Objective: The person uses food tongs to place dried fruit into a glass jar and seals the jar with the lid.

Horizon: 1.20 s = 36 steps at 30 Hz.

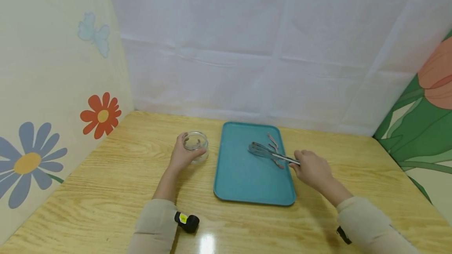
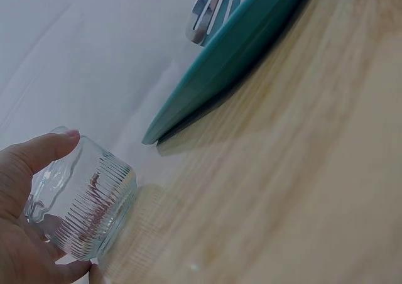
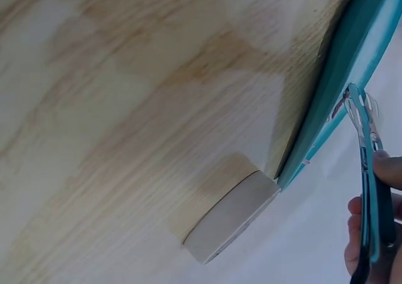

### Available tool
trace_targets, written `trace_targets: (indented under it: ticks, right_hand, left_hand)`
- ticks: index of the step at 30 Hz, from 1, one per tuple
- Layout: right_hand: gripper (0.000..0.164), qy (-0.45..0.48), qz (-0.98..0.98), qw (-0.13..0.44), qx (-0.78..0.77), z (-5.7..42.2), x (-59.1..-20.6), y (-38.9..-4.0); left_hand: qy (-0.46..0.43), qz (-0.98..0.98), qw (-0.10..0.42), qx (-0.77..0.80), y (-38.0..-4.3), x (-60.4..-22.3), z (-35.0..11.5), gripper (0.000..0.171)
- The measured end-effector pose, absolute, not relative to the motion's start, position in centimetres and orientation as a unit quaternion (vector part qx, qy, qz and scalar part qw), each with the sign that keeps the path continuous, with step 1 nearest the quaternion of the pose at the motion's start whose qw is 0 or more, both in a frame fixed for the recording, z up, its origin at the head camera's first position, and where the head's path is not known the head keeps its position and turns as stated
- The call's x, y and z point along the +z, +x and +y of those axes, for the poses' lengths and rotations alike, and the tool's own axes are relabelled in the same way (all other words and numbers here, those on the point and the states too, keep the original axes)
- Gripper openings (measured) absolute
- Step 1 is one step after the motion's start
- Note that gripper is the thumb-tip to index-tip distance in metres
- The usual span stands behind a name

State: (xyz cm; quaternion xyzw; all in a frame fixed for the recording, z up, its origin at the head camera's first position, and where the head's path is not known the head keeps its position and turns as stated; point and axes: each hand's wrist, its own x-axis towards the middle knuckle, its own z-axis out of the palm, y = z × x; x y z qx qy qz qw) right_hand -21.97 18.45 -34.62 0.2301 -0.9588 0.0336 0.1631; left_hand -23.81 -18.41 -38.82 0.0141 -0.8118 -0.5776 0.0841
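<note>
My left hand [image 1: 183, 154] curls round a clear glass jar [image 1: 200, 156], thumb on the near side of its rim. Ribbed glass shows in the left wrist view, with a reddish-brown strip [image 2: 94, 202] inside the jar. My right hand [image 1: 312, 169] grips metal tongs [image 1: 263, 151] with teal along the handles and slotted heads. The tongs reach over the right half of a teal tray [image 1: 240, 183]. Several thin, pinkish, worm-like strips [image 1: 279, 164] lie along the tray's right side, beneath and beside the tongs. In the right wrist view, a dark reddish piece overlaps the tong tips.
The jar stands left of the tray on a wood-grain table [image 1: 116, 191]. A pale, flat-sided object [image 3: 231, 218] sits by the tray in the right wrist view. White cloth [image 1: 247, 50] hangs behind, with flower-printed panels [image 1: 42, 89] at the sides.
</note>
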Motion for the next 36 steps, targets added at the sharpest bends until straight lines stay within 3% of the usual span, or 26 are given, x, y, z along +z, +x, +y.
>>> trace_targets:
  ticks: [16,36]
  right_hand:
    - [0.027,0.251,-0.946,0.204,0.020,18.1,-35.3,-21.6]
    - [0.027,0.201,-0.955,0.191,0.103,16.4,-32.9,-22.4]
  left_hand:
    - [0.012,-0.811,0.085,-0.579,-23.7,-39.0,-18.5,0.092]
    - [0.016,-0.810,0.082,-0.581,-23.6,-38.6,-18.3,0.090]
